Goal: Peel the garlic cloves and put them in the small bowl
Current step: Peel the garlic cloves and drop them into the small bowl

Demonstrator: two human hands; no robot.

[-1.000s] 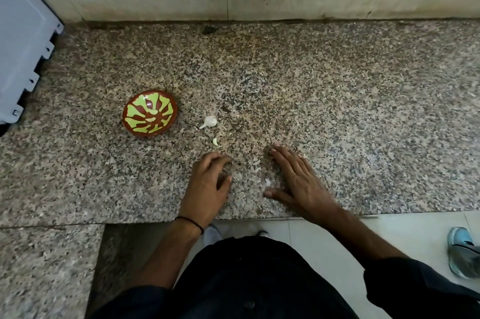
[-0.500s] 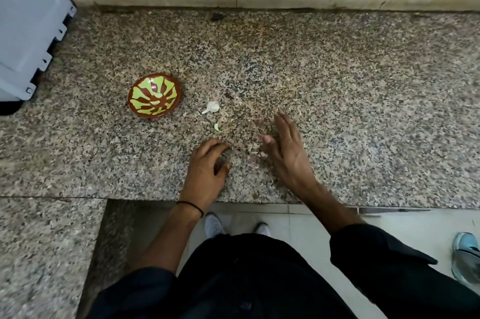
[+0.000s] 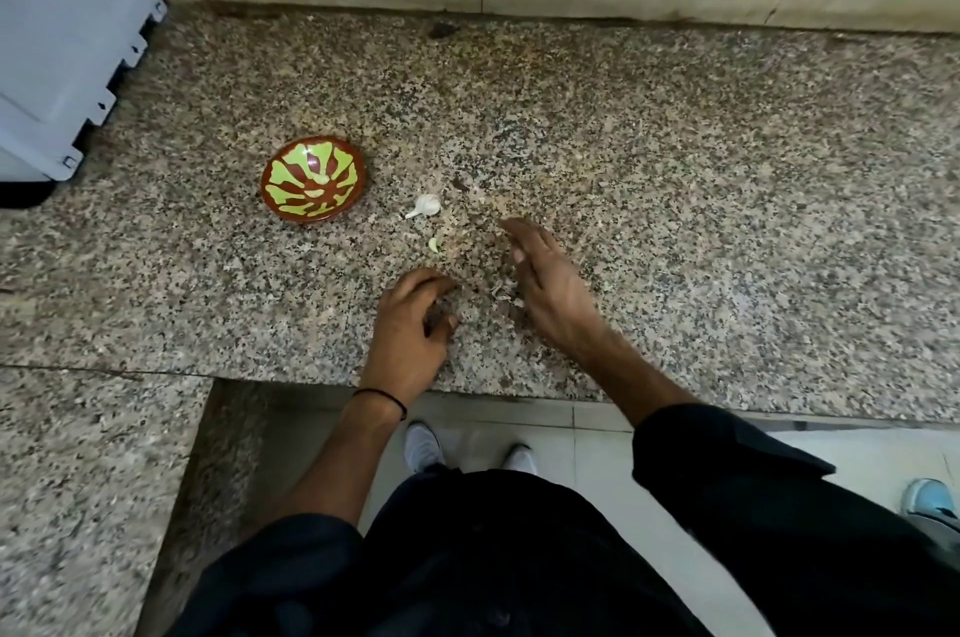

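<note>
Both hands are lying low at the near edge of the worktop, with garlic loose beyond them.
At the bottom of the frame, white shoes [image 3: 426, 447] are showing on the floor tiles below the speckled granite worktop [image 3: 701, 231]. Lower centre, the left hand [image 3: 410, 324] is resting with fingers loosely curled and tips down on the stone, gripping nothing visible. Just right of it, the right hand [image 3: 545, 283] is standing on edge, fingers straight and together, slightly blurred and holding nothing. Pale peel scraps [image 3: 501, 292] are lying between the two. Above the left hand a small greenish piece [image 3: 434, 245] is lying, and above that a white garlic clove [image 3: 427, 206]. The small bowl [image 3: 313, 179] is sitting near the clove, to its left and apart. A grey-white casing [image 3: 62, 65] is filling the upper left corner.
</note>
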